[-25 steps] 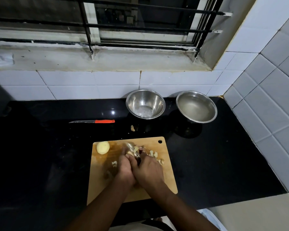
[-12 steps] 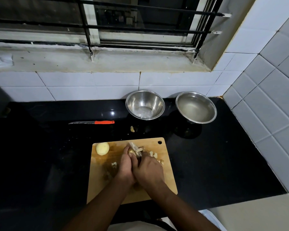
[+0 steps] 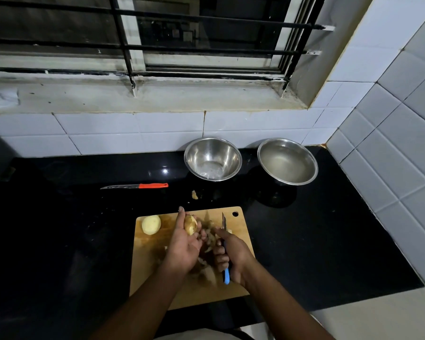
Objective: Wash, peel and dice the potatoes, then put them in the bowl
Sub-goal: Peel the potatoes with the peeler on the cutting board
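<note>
My left hand holds a partly peeled potato in its fingers above the wooden cutting board. My right hand grips a blue-handled peeler, its blade pointing up and away just right of the potato. A peeled, pale yellow potato lies at the board's far left corner. Peel scraps lie on the board between and under my hands. Two steel bowls stand against the back wall: the left bowl and the right bowl.
An orange-handled knife lies on the black counter left of the bowls. A small potato scrap sits on the counter behind the board. White tiled walls close the back and right sides.
My hands have come apart. The left hand has turned palm up with the potato showing, and the right hand has pulled the peeler away to the right.
</note>
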### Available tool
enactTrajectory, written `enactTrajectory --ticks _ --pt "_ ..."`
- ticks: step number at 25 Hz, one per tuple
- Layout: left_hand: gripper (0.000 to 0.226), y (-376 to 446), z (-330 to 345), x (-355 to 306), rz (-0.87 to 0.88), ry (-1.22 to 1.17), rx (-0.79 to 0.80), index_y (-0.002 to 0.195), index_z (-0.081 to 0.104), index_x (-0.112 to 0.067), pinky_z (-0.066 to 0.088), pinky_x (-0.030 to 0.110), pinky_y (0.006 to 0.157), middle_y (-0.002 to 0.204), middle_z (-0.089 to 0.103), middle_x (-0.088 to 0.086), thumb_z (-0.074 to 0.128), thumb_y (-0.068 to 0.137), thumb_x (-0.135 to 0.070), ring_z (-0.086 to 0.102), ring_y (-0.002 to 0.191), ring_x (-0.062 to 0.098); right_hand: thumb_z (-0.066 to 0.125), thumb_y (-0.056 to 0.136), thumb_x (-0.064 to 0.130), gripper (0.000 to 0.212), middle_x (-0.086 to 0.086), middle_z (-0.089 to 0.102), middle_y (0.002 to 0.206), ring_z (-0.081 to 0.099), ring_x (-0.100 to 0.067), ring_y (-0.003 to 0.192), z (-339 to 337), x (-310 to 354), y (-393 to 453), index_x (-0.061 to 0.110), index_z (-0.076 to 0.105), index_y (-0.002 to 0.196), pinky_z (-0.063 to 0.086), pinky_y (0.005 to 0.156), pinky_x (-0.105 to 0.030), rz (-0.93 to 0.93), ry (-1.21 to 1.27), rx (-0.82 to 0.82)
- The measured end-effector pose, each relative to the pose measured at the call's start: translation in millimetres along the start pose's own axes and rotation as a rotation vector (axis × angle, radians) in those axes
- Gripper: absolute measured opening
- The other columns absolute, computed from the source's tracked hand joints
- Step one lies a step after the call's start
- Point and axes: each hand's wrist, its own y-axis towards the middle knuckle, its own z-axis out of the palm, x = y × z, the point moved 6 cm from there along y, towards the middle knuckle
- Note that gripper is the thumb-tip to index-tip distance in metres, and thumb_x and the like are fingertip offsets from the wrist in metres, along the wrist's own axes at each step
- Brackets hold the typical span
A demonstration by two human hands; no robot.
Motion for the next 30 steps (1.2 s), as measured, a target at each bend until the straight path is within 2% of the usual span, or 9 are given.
enactTrajectory --ticks 2,5,8,11,15,19,21,26,30 --pt "0.037 0 -1 1 -0.025 0.023 0.002 0.086 0.065 -0.013 0.050 0.033 0.071 0.071 0.069 0.005 0.060 0.093 -0.050 0.065 0.069 0.019 0.064 0.094 0.037 0.029 0.001 0.053 0.060 0.035 -0.008 0.040 3 3 0 0.010 0.062 0.082 0.025 0.035 -0.021 -0.107 0.034 0.030" --pt "0.046 -1 -1 6 -0.015 0.075 0.054 0.096 0.064 -0.011 0.051 0.038 0.078 0.084 0.076 0.010 0.052 0.096 -0.055 0.073 0.085 0.024 0.075 0.087 0.027 0.021 -0.001 0.072 0.079 0.064 -0.008 0.059 16 15 0 0.012 0.068 0.100 0.047 0.046 -0.022 -0.366 -0.129 -0.028" --pt "0.046 -4 0 6 0.019 0.108 0.054 0.101 0.063 -0.013 0.051 0.037 0.078 0.082 0.077 0.006 0.047 0.097 -0.056 0.075 0.079 0.020 0.079 0.083 0.028 0.020 0.001 0.075 0.088 0.071 -0.013 0.084 25 14 3 0.018 0.068 0.096 0.060 0.074 -0.037 -0.443 -0.254 -0.117" --pt "0.043 2 -6 1 0.020 0.043 0.029 0.104 0.064 -0.015 0.052 0.036 0.079 0.097 0.075 0.005 0.052 0.096 -0.055 0.073 0.089 0.025 0.073 0.088 0.022 0.009 0.001 0.074 0.084 0.070 -0.014 0.083 16 12 9 0.016 0.069 0.092 0.058 0.073 -0.031 -0.443 -0.219 -0.175" --pt "0.037 12 -21 -9 0.067 -0.127 0.035 0.083 0.059 -0.020 0.030 0.029 0.059 0.079 0.061 -0.003 0.046 0.100 -0.051 0.048 0.052 0.010 0.063 0.088 0.026 0.018 -0.004 0.071 0.101 0.066 -0.024 0.091 -9 15 16 0.017 0.067 0.104 0.055 0.072 -0.033 -0.410 -0.857 -0.374" --pt "0.037 13 -26 -12 0.074 -0.163 0.090 0.081 0.059 -0.020 0.026 0.030 0.056 0.072 0.060 -0.004 0.045 0.100 -0.049 0.044 0.052 0.011 0.042 0.099 0.046 0.038 -0.005 0.055 0.112 0.062 -0.028 0.095 9 28 -3 0.016 0.058 0.115 0.041 0.070 -0.031 -0.572 -1.227 -0.453" --pt "0.032 10 -24 -11 0.077 -0.097 0.103 0.081 0.059 -0.020 0.027 0.028 0.054 0.072 0.058 -0.004 0.049 0.100 -0.043 0.045 0.052 0.010 0.034 0.101 0.046 0.041 -0.007 0.051 0.115 0.061 -0.030 0.093 18 25 -5 0.014 0.054 0.118 0.047 0.074 -0.035 -0.633 -1.314 -0.416" --pt "0.008 7 -28 -12 0.166 0.258 0.044 0.094 0.062 -0.018 0.033 0.023 0.051 0.079 0.063 -0.004 0.062 0.094 -0.026 0.054 0.058 0.007 0.050 0.095 0.026 0.031 -0.003 0.048 0.118 0.061 -0.029 0.093 14 21 3 0.017 0.054 0.124 0.049 0.075 -0.036 -0.683 -1.318 -0.376" --pt "0.024 0 -28 -7 0.260 0.564 0.012 0.099 0.069 -0.023 0.046 0.029 0.061 0.090 0.074 -0.008 0.074 0.086 -0.042 0.066 0.082 0.012 0.054 0.095 0.030 0.030 0.000 0.052 0.114 0.063 -0.024 0.084 14 28 -6 0.023 0.059 0.124 0.050 0.068 -0.033 -0.787 -1.352 -0.444"
